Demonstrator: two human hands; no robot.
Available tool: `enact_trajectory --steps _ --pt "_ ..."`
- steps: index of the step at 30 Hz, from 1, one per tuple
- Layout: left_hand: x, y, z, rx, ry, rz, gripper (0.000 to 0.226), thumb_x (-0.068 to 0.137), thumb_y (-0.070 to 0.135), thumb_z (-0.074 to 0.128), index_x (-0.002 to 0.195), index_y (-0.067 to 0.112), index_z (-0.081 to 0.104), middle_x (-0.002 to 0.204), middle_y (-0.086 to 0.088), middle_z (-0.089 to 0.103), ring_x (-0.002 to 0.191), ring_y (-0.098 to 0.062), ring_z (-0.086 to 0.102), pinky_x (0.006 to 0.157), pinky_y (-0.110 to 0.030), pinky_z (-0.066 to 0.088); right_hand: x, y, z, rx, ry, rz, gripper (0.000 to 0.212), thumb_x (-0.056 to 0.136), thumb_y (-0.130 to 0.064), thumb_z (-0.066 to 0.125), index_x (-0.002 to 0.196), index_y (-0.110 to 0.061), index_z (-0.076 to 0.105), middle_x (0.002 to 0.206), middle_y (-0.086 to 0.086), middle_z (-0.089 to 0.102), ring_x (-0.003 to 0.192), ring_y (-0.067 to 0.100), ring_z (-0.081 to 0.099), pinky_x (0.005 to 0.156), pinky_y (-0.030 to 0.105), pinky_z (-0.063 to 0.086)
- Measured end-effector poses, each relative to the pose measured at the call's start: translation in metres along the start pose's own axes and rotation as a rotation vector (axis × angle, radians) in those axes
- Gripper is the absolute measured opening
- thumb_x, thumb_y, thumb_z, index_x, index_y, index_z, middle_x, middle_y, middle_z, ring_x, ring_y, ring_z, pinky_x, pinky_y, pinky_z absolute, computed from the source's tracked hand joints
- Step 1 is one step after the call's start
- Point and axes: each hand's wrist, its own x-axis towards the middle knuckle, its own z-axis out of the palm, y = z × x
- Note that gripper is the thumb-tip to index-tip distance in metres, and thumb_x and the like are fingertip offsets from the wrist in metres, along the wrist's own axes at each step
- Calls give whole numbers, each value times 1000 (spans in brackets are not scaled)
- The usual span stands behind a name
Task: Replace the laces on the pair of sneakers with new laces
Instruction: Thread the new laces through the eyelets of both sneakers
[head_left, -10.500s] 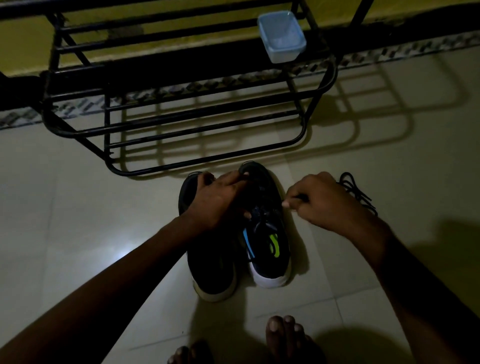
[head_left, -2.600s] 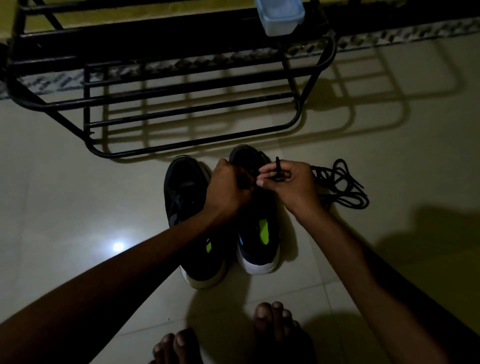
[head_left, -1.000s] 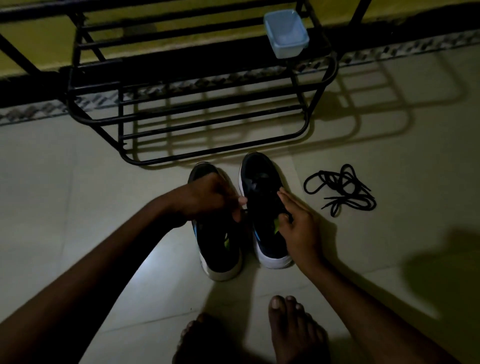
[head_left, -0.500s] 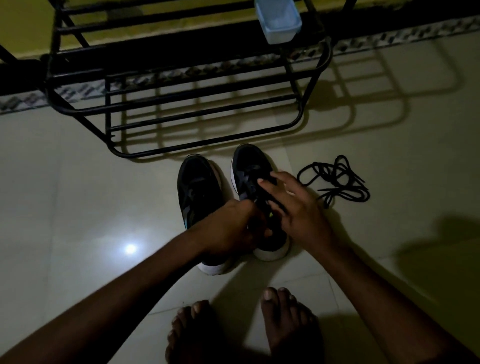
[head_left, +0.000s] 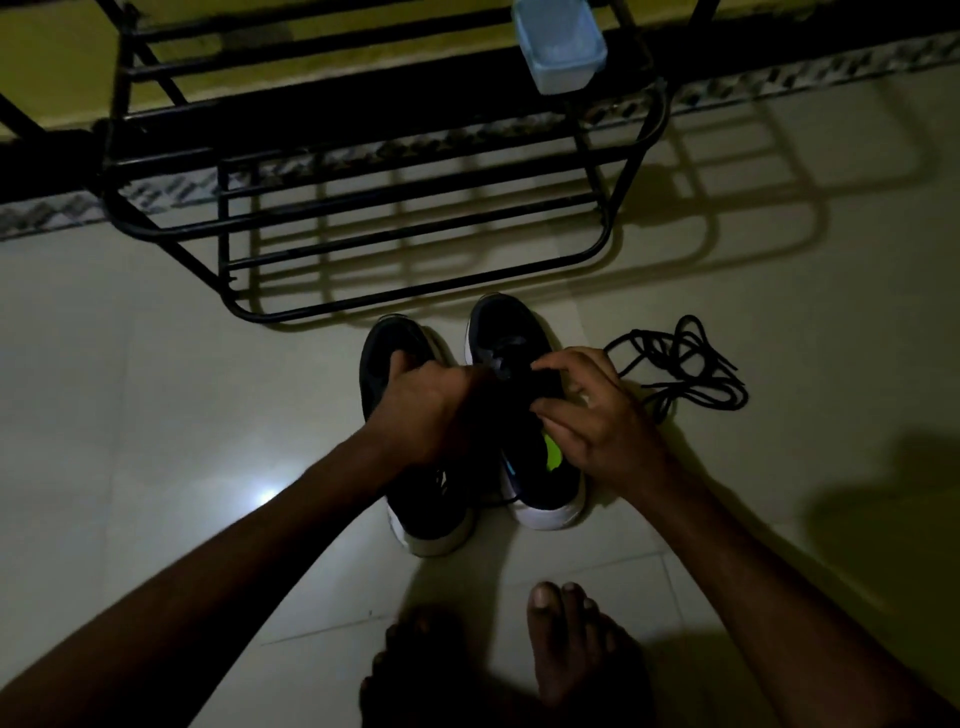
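The right sneaker (head_left: 501, 325) stands on the floor (head_left: 156, 415) beside the left sneaker (head_left: 387, 348). The left hand (head_left: 426, 410) and right hand (head_left: 597, 421) curl their fingers (head_left: 566, 364) over its dark lacing; whether they pinch a lace cannot be told. Loose laces (head_left: 680, 369) lie just right of it.

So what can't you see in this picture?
Head view:
- Lace holes of the right sneaker: covered by both hands.
- What the left hand and right hand hold: too dark.
- Middle of the left sneaker: under the left hand.
- Far end of the blue tub: past the top edge.
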Motion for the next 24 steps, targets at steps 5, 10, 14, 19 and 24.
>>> enact_trajectory --steps 5,10,14,19,24 --pt "-3 -13 -22 -510 233 61 15 86 19 78 102 21 78 96 4 77 86 -10 73 78 -30 57 8 -5 -16 44 -7 25 7 74 -5 70 81 -5 69 125 16 60 118 32 51 90 34 48" --pt "-8 -10 -57 -826 361 -27 6 87 18 79 90 20 75 84 9 75 81 -6 72 73 -26 57 34 -22 -24 457 134 231 30 69 8 64 95 -1 53 121 3 61 123 17 55 100 37 48" --pt "-6 -15 -69 -841 418 12 7 89 14 77 96 14 76 86 5 75 80 -9 73 70 -24 57 67 -24 -26 838 47 362 16 72 5 61 86 1 54 92 11 66 96 22 68 81 41 55" --pt "-4 -43 -61 -586 401 -74 11 91 16 74 99 21 79 87 14 72 81 1 69 64 -8 47 80 -6 -29 1175 203 455 7 77 4 59 73 0 63 75 11 68 77 32 66 83 41 53" --pt "-7 -61 -54 -579 317 -163 10 88 11 74 94 17 80 85 8 73 79 -5 70 59 -8 46 84 6 -34 1200 304 640 13 77 -6 60 71 -11 70 74 11 70 77 28 67 77 40 53"
